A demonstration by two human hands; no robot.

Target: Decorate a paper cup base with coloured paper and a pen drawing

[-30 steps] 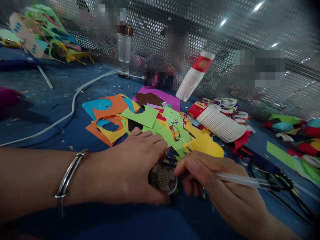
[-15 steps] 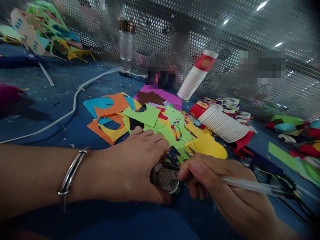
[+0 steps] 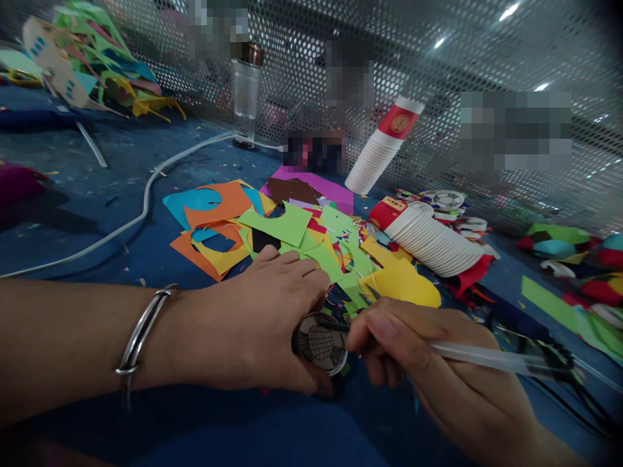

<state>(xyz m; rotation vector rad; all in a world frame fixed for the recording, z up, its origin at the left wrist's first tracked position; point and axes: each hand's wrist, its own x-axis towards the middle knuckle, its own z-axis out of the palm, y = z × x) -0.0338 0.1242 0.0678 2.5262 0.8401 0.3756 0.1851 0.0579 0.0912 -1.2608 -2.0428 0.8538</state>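
My left hand [image 3: 272,324] is curled round what looks like a paper cup [image 3: 318,350], its round white-rimmed end tilted up. Dark lines form a grid in the middle of that end, with more strokes round the edge. The rest of the cup is hidden by my palm and fingers. Between the thumb and fingers of my right hand [image 3: 403,350] is a pen [image 3: 487,357] with a pale translucent barrel. Its dark tip touches or hovers over the upper part of the drawn end. A thin pointed metal tip [image 3: 374,292] shows just beyond my right knuckles.
Cut paper [image 3: 287,224] in several colours lies heaped beyond my hands. One cup stack [image 3: 379,149] leans upright; another [image 3: 433,240] lies sideways. A water bottle [image 3: 246,97] stands by the perforated metal screen [image 3: 302,39]. A white cable [image 3: 146,188] crosses the blue table.
The pen tip has shifted slightly left across the cup's round end, and more of it shows. My left hand keeps its hold, nearly still.
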